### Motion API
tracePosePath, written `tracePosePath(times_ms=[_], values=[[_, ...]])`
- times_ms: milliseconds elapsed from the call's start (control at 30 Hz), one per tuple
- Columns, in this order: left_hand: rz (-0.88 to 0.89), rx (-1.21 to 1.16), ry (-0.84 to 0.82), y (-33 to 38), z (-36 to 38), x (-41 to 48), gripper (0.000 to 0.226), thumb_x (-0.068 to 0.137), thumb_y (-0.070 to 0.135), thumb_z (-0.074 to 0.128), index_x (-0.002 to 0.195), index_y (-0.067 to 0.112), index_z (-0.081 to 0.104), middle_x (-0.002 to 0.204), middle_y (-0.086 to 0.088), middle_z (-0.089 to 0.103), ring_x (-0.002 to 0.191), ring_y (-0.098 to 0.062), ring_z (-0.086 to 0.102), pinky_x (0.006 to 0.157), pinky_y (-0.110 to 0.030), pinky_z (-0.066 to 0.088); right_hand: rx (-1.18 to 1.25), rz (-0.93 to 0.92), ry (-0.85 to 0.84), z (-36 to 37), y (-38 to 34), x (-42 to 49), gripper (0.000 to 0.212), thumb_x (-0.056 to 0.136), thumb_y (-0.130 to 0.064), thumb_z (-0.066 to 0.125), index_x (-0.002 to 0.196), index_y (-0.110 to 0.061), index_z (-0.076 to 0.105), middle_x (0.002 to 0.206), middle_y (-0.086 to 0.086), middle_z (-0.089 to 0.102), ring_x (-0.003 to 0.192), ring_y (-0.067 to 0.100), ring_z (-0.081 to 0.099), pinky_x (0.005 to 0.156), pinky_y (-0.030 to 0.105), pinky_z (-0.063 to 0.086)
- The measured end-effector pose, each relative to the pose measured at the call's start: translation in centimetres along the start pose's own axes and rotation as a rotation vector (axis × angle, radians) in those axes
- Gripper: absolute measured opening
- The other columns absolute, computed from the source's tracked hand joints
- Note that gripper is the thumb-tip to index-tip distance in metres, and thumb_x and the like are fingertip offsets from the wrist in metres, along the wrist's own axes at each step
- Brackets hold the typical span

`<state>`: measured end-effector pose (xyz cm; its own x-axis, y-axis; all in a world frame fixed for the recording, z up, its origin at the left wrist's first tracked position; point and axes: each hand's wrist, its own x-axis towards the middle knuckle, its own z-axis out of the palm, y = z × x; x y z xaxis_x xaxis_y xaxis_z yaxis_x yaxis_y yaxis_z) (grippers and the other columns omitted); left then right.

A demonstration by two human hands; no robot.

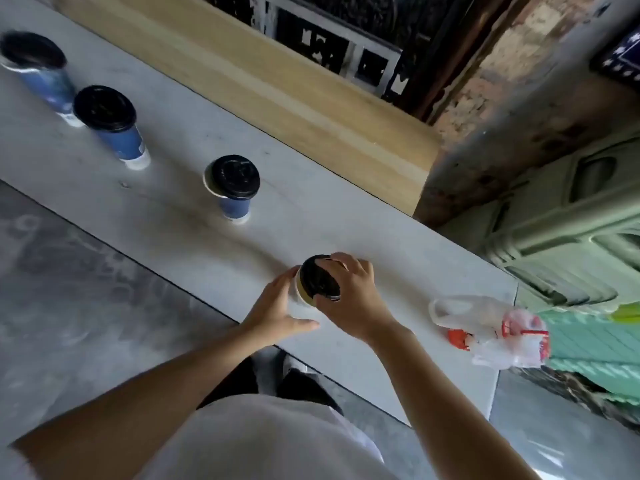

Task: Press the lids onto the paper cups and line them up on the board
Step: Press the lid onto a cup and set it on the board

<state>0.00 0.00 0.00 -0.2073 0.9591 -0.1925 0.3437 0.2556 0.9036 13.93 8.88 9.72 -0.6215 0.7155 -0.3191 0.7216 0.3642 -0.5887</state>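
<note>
A paper cup (300, 296) stands near the front edge of the white board (381, 258). A black lid (317, 280) sits tilted on its rim, so part of the rim shows. My right hand (349, 292) grips the lid from above with curled fingers. My left hand (277, 306) cups the cup's side, thumb stretched along the board. Three blue paper cups with black lids stand in a line to the left: one at mid board (234, 188), whose lid sits off-centre, one further left (110, 124), one at the far left (38, 69).
A crumpled plastic bag (491, 332) with red print lies on the board's right end. A wooden plank (277, 84) runs along the board's far side. Green plastic furniture (571, 237) stands to the right. Grey floor lies below the board's front edge.
</note>
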Motion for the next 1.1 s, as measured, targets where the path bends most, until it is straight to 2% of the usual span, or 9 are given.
tracePosePath(times_ms=[133, 267, 400, 567, 733, 900, 967, 1033, 1100], values=[[-0.092, -0.076, 0.116, 1.2, 1.5, -0.3, 0.076, 0.069, 0.026, 0.086, 0.136, 0.031, 0.051, 0.125, 0.019, 0.064, 0.111, 0.012, 0.057, 0.081, 0.001, 0.040, -0.090, -0.114, -0.051, -0.1, 1.1, 0.5, 0.055, 0.090, -0.016, 0.063, 0.144, -0.022, 0.054, 0.149, -0.001, 0.042, 0.136, 0.025, 0.027, 0.106, 0.027, 0.034], [-0.143, -0.097, 0.206, 1.5, 2.7, -0.4, 0.075, 0.070, 0.017, 0.086, 0.136, 0.028, 0.052, 0.124, 0.016, 0.067, 0.108, 0.010, 0.060, 0.079, 0.001, 0.040, -0.114, -0.145, -0.056, -0.3, 2.1, 0.7, 0.049, 0.088, -0.013, 0.066, 0.135, -0.021, 0.062, 0.150, 0.003, 0.041, 0.134, 0.029, 0.030, 0.109, 0.033, 0.038], [-0.187, -0.123, 0.231, 1.7, 3.1, -0.1, 0.081, 0.064, 0.029, 0.086, 0.136, 0.034, 0.049, 0.122, 0.020, 0.065, 0.107, 0.010, 0.059, 0.082, -0.008, 0.046, -0.133, -0.233, -0.059, -0.2, 3.0, 1.8, 0.044, 0.082, -0.016, 0.071, 0.125, -0.019, 0.067, 0.143, 0.005, 0.051, 0.125, 0.036, 0.045, 0.102, 0.042, 0.047], [-0.168, -0.128, 0.238, 1.3, 3.3, 0.2, 0.076, 0.069, 0.021, 0.087, 0.135, 0.028, 0.050, 0.116, 0.019, 0.066, 0.102, 0.016, 0.058, 0.076, -0.002, 0.044, -0.145, -0.261, -0.055, -0.7, 2.9, 2.0, 0.059, 0.079, -0.012, 0.072, 0.136, -0.020, 0.058, 0.144, 0.002, 0.047, 0.127, 0.029, 0.038, 0.103, 0.038, 0.046], [-0.163, -0.116, 0.252, 0.7, 3.6, 0.0, 0.080, 0.070, 0.018, 0.086, 0.139, 0.025, 0.048, 0.121, 0.016, 0.066, 0.103, 0.020, 0.055, 0.078, 0.000, 0.041, -0.218, -0.282, -0.135, -0.8, 3.4, 2.2, 0.069, 0.080, -0.022, 0.072, 0.145, -0.024, 0.049, 0.145, -0.003, 0.038, 0.130, 0.025, 0.032, 0.101, 0.038, 0.048], [-0.201, -0.256, 0.238, 0.5, 3.4, -0.2, 0.074, 0.068, 0.013, 0.080, 0.135, 0.027, 0.052, 0.121, 0.014, 0.066, 0.111, 0.004, 0.061, 0.086, -0.019, 0.057, -0.247, -0.323, -0.111, -0.6, 4.0, 2.2, 0.071, 0.079, -0.030, 0.073, 0.146, -0.028, 0.049, 0.145, -0.006, 0.039, 0.130, 0.023, 0.032, 0.097, 0.042, 0.052], [-0.255, -0.468, 0.198, 0.7, 2.4, -0.4, 0.070, 0.066, 0.006, 0.068, 0.133, 0.022, 0.057, 0.125, 0.006, 0.068, 0.118, -0.006, 0.062, 0.095, -0.023, 0.055, -0.198, -0.320, -0.095, -0.4, 4.2, 2.2, 0.071, 0.078, -0.030, 0.074, 0.145, -0.030, 0.051, 0.143, -0.009, 0.040, 0.130, 0.021, 0.032, 0.095, 0.043, 0.053], [-0.354, -0.768, 0.150, 1.3, 1.4, -0.6, 0.064, 0.069, 0.004, 0.059, 0.132, 0.016, 0.062, 0.129, -0.003, 0.069, 0.123, -0.015, 0.062, 0.101, -0.037, 0.055, -0.132, -0.318, -0.082, -0.2, 4.6, 2.1, 0.071, 0.078, -0.026, 0.076, 0.144, -0.029, 0.052, 0.144, -0.010, 0.041, 0.131, 0.021, 0.032, 0.098, 0.041, 0.051], [-0.435, -0.939, 0.157, 1.9, 1.1, -0.6, 0.044, 0.086, 0.008, 0.055, 0.127, 0.019, 0.068, 0.130, -0.002, 0.069, 0.125, -0.015, 0.061, 0.103, -0.045, 0.053, -0.037, -0.286, -0.071, 0.1, 4.7, 1.9, 0.070, 0.079, -0.020, 0.079, 0.144, -0.027, 0.053, 0.145, -0.009, 0.043, 0.131, 0.019, 0.030, 0.105, 0.035, 0.045]])
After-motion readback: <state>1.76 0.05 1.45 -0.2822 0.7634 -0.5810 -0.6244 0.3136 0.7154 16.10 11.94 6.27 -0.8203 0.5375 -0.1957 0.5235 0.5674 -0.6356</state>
